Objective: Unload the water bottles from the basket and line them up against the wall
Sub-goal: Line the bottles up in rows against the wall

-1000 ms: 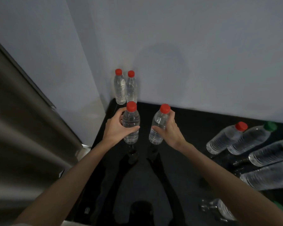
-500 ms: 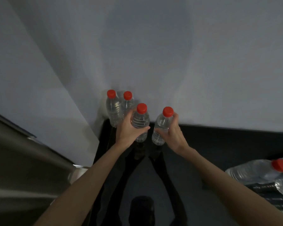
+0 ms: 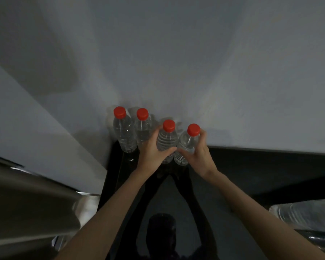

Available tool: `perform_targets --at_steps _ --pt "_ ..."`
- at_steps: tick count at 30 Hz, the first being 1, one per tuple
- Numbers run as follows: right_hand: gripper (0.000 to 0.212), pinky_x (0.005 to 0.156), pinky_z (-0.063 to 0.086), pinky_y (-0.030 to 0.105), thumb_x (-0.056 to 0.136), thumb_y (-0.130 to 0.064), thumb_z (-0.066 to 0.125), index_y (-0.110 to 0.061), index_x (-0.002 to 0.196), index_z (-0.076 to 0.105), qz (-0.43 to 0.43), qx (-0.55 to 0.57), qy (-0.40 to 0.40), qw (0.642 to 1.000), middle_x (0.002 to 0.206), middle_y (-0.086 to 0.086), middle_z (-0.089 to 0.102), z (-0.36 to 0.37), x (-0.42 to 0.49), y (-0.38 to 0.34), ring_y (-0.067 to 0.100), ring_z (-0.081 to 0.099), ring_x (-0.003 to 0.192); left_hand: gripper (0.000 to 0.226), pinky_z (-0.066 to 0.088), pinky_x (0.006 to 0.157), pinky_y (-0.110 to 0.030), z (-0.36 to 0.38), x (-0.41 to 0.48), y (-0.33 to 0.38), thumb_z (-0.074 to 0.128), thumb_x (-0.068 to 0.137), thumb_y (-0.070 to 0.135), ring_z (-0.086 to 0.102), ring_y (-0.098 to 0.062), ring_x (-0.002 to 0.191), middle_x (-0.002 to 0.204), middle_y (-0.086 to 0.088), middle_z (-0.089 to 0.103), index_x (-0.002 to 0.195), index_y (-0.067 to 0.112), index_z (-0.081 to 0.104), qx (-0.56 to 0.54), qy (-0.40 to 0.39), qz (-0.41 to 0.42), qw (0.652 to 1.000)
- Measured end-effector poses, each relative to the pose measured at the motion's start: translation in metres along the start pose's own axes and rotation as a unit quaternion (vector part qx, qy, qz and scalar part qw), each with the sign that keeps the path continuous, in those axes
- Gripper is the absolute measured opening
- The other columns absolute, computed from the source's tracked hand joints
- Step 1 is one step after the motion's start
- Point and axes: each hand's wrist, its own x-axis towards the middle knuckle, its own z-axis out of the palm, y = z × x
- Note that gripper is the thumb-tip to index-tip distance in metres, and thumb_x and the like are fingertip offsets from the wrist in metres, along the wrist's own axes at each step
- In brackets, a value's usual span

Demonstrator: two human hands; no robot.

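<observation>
Two clear water bottles with red caps, a far-left bottle (image 3: 124, 132) and its neighbour (image 3: 143, 128), stand upright in the corner against the pale wall (image 3: 195, 62). My left hand (image 3: 152, 153) grips a third red-capped bottle (image 3: 167, 138) just right of them. My right hand (image 3: 200, 156) grips a fourth red-capped bottle (image 3: 188, 143), tilted slightly left and close beside the third. Both held bottles are near the wall, at or just above the glossy black counter (image 3: 251, 169). No basket is in view.
A brushed-metal surface (image 3: 26, 207) fills the lower left, beside a white side wall. Clear bottles lying on their sides (image 3: 306, 214) show at the lower right edge. The black counter reflects my arms.
Both hands carried their bottles forward to the wall, next to the two standing bottles. My head moved closer, so most of the lying bottles on the right have left the view.
</observation>
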Motion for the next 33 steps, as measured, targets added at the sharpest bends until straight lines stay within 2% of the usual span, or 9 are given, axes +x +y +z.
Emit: perform_targets --at_steps 4,7,11,13,16,21,25,28,33 --pt "0.071 0.098 0.051 0.05 0.082 -0.027 0.074 -0.036 0.132 0.023 -0.003 0.016 -0.007 1.0 0.134 0.007 0.046 -0.002 -0.001 0.002 0.021 0.054 0.123 0.066 0.044 0.102 -0.021 0.005 -0.017 -0.007 0.072 0.086 0.018 0.051 -0.003 0.128 0.137 0.012 0.054 0.141 0.035 0.039 -0.035 0.007 0.003 0.999" --pt "0.072 0.103 0.048 0.051 0.083 -0.027 0.072 -0.039 0.133 0.021 -0.002 0.025 -0.017 1.0 0.137 0.007 0.041 -0.002 0.0 0.002 0.022 0.05 0.127 0.051 0.05 0.094 -0.02 0.013 -0.048 -0.019 0.065 0.092 0.022 0.058 -0.004 0.115 0.137 0.005 0.054 0.135 0.036 0.042 -0.099 0.079 -0.165 0.978" --pt "0.074 0.107 0.044 0.05 0.082 -0.029 0.072 -0.05 0.129 0.019 0.004 0.049 -0.029 0.998 0.138 0.005 0.038 -0.002 0.0 0.001 0.019 0.047 0.129 0.06 0.048 0.098 -0.041 0.021 -0.053 -0.026 0.051 0.097 0.042 0.054 -0.032 0.124 0.143 -0.021 0.048 0.149 0.022 0.029 -0.361 0.05 -0.435 0.823" --pt "0.072 0.107 0.044 0.049 0.078 -0.039 0.071 -0.054 0.126 0.021 0.007 0.06 -0.036 0.998 0.138 0.006 0.039 -0.003 -0.001 0.0 0.019 0.048 0.129 0.07 0.04 0.107 -0.044 0.022 -0.045 -0.028 0.05 0.096 0.045 0.045 -0.037 0.132 0.146 -0.027 0.04 0.153 0.016 0.022 -0.448 0.053 -0.465 0.761" --pt "0.069 0.107 0.044 0.048 0.077 -0.044 0.07 -0.06 0.123 0.021 0.008 0.069 -0.042 0.997 0.138 0.007 0.039 -0.004 0.0 0.0 0.019 0.048 0.129 0.077 0.036 0.111 -0.043 0.025 -0.034 -0.038 0.055 0.094 0.043 0.043 -0.038 0.135 0.146 -0.029 0.039 0.152 0.006 0.02 -0.498 0.08 -0.466 0.727" --pt "0.068 0.103 0.047 0.039 0.077 -0.044 0.071 -0.061 0.122 0.023 0.0 0.097 -0.033 0.995 0.138 0.004 0.041 -0.003 0.005 0.002 0.016 0.05 0.127 0.064 0.043 0.107 -0.037 0.03 -0.017 -0.048 0.06 0.093 0.035 0.055 -0.034 0.121 0.131 -0.032 0.052 0.13 -0.013 0.042 -0.504 0.099 -0.449 0.731" --pt "0.069 0.098 0.05 0.035 0.082 -0.028 0.073 -0.05 0.124 0.023 0.003 0.111 -0.01 0.994 0.132 0.001 0.045 0.003 0.012 0.002 0.014 0.054 0.122 0.046 0.047 0.097 -0.036 0.03 -0.006 -0.058 0.061 0.092 0.032 0.063 -0.03 0.102 0.115 -0.028 0.06 0.108 -0.01 0.054 -0.52 0.084 -0.429 0.734" --pt "0.07 0.098 0.053 0.042 0.083 -0.015 0.073 -0.035 0.125 0.021 0.019 0.116 0.001 0.993 0.128 0.003 0.047 0.008 0.021 0.003 0.018 0.058 0.118 0.051 0.046 0.098 -0.037 0.029 0.003 -0.059 0.067 0.08 0.031 0.062 -0.029 0.105 0.116 -0.026 0.062 0.111 -0.008 0.055 -0.542 0.093 -0.408 0.729" --pt "0.067 0.103 0.048 0.05 0.076 -0.028 0.073 -0.048 0.117 0.023 0.041 0.095 0.042 0.994 0.137 0.01 0.042 0.013 0.031 0.004 0.026 0.052 0.125 0.073 0.045 0.102 -0.038 0.027 0.015 -0.064 0.073 0.069 0.028 0.059 -0.03 0.113 0.128 -0.025 0.058 0.128 -0.007 0.05 -0.551 0.097 -0.401 0.725"
